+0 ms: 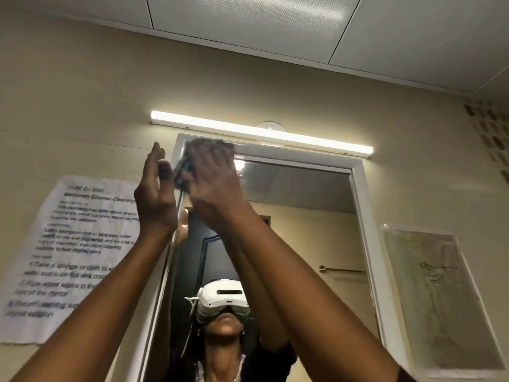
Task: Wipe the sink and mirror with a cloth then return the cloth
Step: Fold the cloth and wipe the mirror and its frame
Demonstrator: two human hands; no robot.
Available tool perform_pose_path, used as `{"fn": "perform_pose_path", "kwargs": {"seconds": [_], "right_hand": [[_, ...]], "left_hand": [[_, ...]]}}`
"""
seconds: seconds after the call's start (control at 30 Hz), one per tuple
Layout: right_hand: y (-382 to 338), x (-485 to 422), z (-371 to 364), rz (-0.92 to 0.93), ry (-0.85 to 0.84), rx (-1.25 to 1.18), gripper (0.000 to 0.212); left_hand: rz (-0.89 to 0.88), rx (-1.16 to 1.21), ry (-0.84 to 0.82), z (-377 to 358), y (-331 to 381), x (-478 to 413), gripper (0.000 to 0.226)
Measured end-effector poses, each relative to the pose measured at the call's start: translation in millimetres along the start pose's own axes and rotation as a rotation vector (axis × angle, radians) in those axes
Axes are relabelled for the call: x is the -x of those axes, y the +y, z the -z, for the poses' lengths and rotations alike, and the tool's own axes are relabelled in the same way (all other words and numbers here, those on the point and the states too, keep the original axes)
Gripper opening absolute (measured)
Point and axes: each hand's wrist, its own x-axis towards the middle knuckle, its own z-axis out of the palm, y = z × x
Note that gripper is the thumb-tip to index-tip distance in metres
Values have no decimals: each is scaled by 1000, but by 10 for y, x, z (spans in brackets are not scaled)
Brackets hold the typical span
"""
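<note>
I find the right hand [212, 177] spread flat, pressing the cloth [205, 147] against the top left corner of the mirror [303, 216], centre of the frame, just under the light bar [261, 132]. The left hand [155, 197] is open, fingers straight, holding nothing, beside the mirror's left edge. I judge the cloth soft and light, likely to bunch; best held under the palm. The sink is out of view.

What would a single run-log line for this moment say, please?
phase: mirror wipe | right hand: pressing cloth on mirror top-left corner | left hand: open, empty
</note>
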Motion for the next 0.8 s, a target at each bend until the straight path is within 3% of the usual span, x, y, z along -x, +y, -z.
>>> {"fn": "perform_pose_path", "kwargs": {"seconds": [0.1, 0.23, 0.3, 0.37, 0.47, 0.53, 0.67, 0.73, 0.8], "right_hand": [[15, -261, -61, 194, -71, 137, 58], [42, -381, -131, 48, 15, 166, 49], [-99, -308, -160, 8, 17, 125, 48], [-252, -41, -209, 69, -4, 77, 47], [-426, 666, -203, 190, -104, 32, 48], [-550, 1159, -164, 277, -191, 10, 48], [-613, 1656, -51, 505, -340, 69, 47], [-433, 1522, 5, 570, -349, 117, 48], [-124, 1175, 85, 495, -298, 171, 47]], "left_hand": [[-3, 25, -22, -6, 27, 4, 56], [-37, -41, -22, 28, 6, 1, 81], [7, 0, -1, 20, 73, -5, 67], [110, 201, 33, 78, 124, -7, 51], [191, 322, 74, 402, 102, -64, 54], [227, 303, 6, 597, 89, -71, 57], [253, -59, -294, 527, 71, 20, 55], [272, -53, -389, 414, 70, 70, 58], [309, 42, -360, 380, 26, 124, 64]]}}
